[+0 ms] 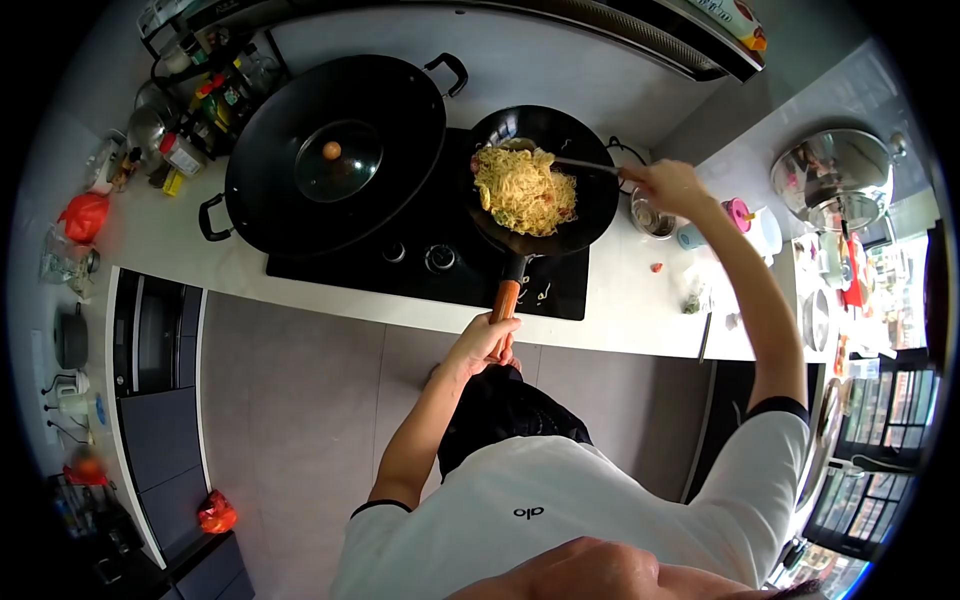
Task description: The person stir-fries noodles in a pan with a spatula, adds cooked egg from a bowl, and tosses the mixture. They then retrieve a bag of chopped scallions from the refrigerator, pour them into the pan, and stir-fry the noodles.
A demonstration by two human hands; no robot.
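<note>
My left hand [484, 342] is wrapped round the wooden handle [506, 300] of a dark wok [594, 205] on the right side of the black cooktop [440, 285]. A heap of noodles [525, 192] with small red and green bits fills the wok's middle. My right hand [672, 188], closed at the wok's right rim, grips a spatula [590, 165] by its handle. The spatula's metal shaft reaches left over the wok, and its head is partly hidden at the noodles' far edge.
A larger black wok [270, 130] with a glass lid [362, 180] inside stands on the left. Spice bottles [215, 95] crowd the back left corner. A metal bowl [652, 218] sits right of the noodle wok. The range hood [640, 40] hangs above.
</note>
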